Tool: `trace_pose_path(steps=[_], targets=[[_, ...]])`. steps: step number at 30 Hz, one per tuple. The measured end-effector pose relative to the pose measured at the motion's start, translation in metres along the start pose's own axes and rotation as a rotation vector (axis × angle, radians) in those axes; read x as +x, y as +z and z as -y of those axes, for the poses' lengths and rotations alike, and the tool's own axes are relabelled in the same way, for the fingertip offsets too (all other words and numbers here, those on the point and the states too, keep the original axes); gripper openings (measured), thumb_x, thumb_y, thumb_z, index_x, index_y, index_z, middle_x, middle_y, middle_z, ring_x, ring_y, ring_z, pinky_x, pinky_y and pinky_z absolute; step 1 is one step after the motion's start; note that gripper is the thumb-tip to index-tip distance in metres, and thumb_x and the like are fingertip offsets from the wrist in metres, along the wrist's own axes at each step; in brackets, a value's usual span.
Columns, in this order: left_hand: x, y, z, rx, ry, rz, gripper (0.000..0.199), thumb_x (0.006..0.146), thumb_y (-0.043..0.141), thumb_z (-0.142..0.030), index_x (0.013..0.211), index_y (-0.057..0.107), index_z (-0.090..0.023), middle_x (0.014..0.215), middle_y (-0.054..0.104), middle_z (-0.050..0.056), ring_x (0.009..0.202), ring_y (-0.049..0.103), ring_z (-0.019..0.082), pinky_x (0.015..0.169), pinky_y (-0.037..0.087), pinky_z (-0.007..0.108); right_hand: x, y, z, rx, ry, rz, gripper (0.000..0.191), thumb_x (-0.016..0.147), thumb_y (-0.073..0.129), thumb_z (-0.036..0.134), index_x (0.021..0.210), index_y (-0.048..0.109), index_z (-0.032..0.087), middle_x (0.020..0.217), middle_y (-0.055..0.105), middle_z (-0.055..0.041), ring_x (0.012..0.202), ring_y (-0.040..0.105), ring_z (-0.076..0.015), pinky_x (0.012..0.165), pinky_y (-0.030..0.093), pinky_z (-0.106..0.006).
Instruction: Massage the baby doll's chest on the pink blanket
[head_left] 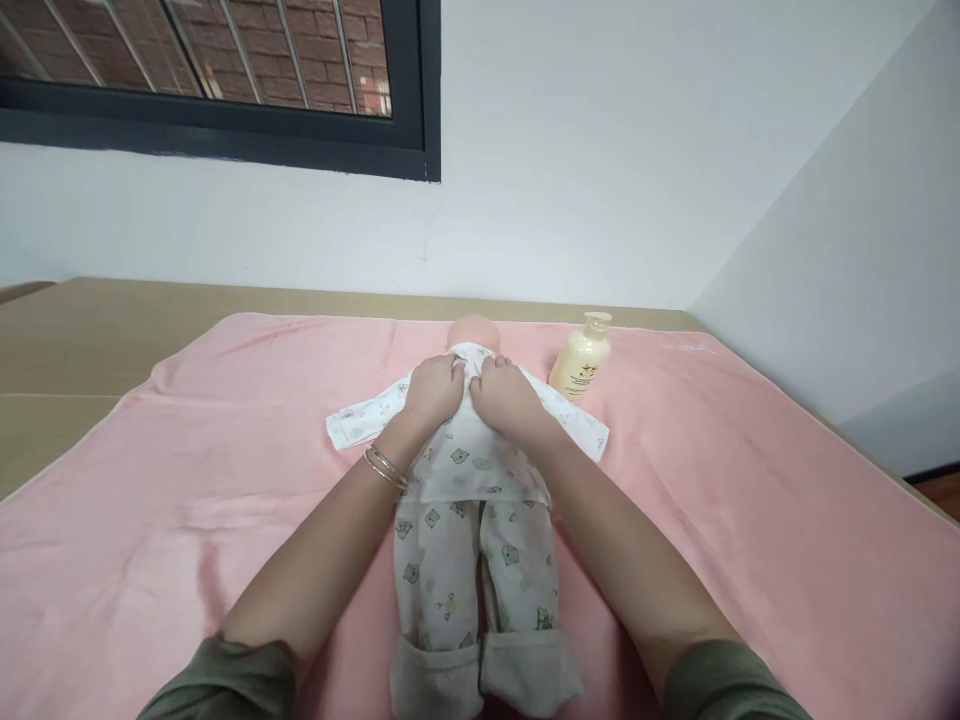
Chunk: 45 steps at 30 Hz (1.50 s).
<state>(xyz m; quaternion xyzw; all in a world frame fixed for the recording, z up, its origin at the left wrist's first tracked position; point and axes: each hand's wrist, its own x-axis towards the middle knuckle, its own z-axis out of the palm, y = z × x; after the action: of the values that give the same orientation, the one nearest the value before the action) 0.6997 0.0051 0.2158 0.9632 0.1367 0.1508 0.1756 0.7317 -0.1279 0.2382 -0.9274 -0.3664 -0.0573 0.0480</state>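
A baby doll lies stretched out on a pink blanket, its head at the far end. It wears a white long-sleeved baby top with small green prints, and matching baby trousers with turned-up cuffs. The sleeves spread out to both sides. At the neckline, my left hand is closed on the top's fabric, its fingers curled. Close beside it, my right hand is closed on the same top near the collar. The doll's face and hands do not show.
The pink blanket covers most of a wooden surface. A pale yellow pump bottle stands on the blanket, right of the doll's head. Behind are a white wall and a dark-framed window.
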Motion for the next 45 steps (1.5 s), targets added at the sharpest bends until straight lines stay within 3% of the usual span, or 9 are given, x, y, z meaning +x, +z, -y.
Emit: trace_pose_path(steps=[6,17,26,31,34,36,39,42,45], targets=[[-0.001,0.003,-0.001,-0.040,-0.014,-0.010,0.044,0.101,0.026,-0.030,0.105,0.067,-0.013,0.109,0.072,0.016,0.104,0.066,0.028,0.093,0.048,0.038,0.017,-0.002,-0.021,0.176,0.165,0.039,0.050,0.103,0.032,0.041,0.121,0.063,0.006,0.118,0.070,-0.0212,0.110,0.063,-0.0334,0.098,0.043,-0.039],[-0.001,0.000,-0.005,0.025,-0.054,0.038,0.045,0.103,0.025,-0.031,0.109,0.066,-0.012,0.112,0.071,0.016,0.106,0.065,0.029,0.094,0.048,0.039,0.020,0.005,-0.030,0.202,0.145,0.084,0.055,0.104,0.030,0.050,0.127,0.056,0.007,0.124,0.067,-0.0221,0.114,0.062,-0.0334,0.093,0.044,-0.037],[-0.026,-0.019,-0.046,0.235,-0.010,0.113,0.034,0.092,0.040,-0.009,0.115,0.063,-0.003,0.116,0.068,0.022,0.118,0.062,0.031,0.101,0.045,0.037,0.015,-0.003,-0.042,0.266,0.053,0.137,0.054,0.104,0.029,0.054,0.127,0.057,0.013,0.125,0.068,-0.0172,0.111,0.064,-0.0310,0.087,0.046,-0.035],[-0.012,-0.017,-0.026,0.059,-0.074,0.137,0.039,0.097,0.034,-0.023,0.111,0.067,-0.010,0.117,0.071,0.020,0.115,0.065,0.031,0.107,0.043,0.047,-0.002,-0.022,-0.011,-0.006,-0.020,0.112,0.040,0.104,0.033,0.033,0.111,0.065,0.011,0.104,0.073,-0.0192,0.101,0.068,-0.0311,0.096,0.043,-0.041],[-0.001,-0.013,-0.007,-0.106,-0.167,0.141,0.049,0.100,0.025,-0.036,0.114,0.069,-0.017,0.126,0.071,0.015,0.122,0.062,0.031,0.115,0.034,0.056,-0.006,-0.025,0.000,-0.022,-0.013,0.135,0.030,0.099,0.039,0.023,0.098,0.068,0.013,0.095,0.074,-0.0176,0.092,0.069,-0.0282,0.087,0.046,-0.036],[-0.001,-0.012,-0.006,-0.114,-0.174,0.136,0.053,0.100,0.023,-0.039,0.116,0.069,-0.017,0.129,0.070,0.015,0.125,0.061,0.032,0.119,0.028,0.059,-0.002,-0.023,-0.005,0.046,0.062,0.122,0.032,0.099,0.039,0.026,0.104,0.068,0.013,0.101,0.074,-0.0175,0.092,0.070,-0.0283,0.080,0.048,-0.034],[-0.011,-0.016,-0.021,0.092,-0.110,0.109,0.053,0.100,0.025,-0.032,0.114,0.070,-0.009,0.120,0.072,0.020,0.122,0.063,0.031,0.123,0.022,0.055,0.010,-0.015,-0.022,0.200,0.167,0.120,0.045,0.103,0.034,0.043,0.113,0.067,0.014,0.113,0.073,-0.0172,0.102,0.068,-0.0296,0.080,0.048,-0.033],[-0.023,-0.021,-0.043,0.280,-0.019,0.140,0.041,0.095,0.037,-0.021,0.110,0.070,-0.003,0.119,0.070,0.024,0.124,0.061,0.031,0.117,0.033,0.045,0.018,-0.011,-0.036,0.293,0.189,0.151,0.055,0.104,0.028,0.052,0.112,0.068,0.015,0.118,0.072,-0.0162,0.104,0.068,-0.0292,0.081,0.048,-0.033],[-0.025,-0.023,-0.048,0.262,-0.035,0.187,0.036,0.091,0.042,-0.019,0.110,0.070,-0.005,0.121,0.068,0.025,0.124,0.061,0.033,0.102,0.047,0.040,0.014,-0.010,-0.029,0.205,0.165,0.139,0.056,0.106,0.024,0.048,0.112,0.068,0.013,0.112,0.073,-0.0179,0.102,0.067,-0.0305,0.083,0.047,-0.035]])
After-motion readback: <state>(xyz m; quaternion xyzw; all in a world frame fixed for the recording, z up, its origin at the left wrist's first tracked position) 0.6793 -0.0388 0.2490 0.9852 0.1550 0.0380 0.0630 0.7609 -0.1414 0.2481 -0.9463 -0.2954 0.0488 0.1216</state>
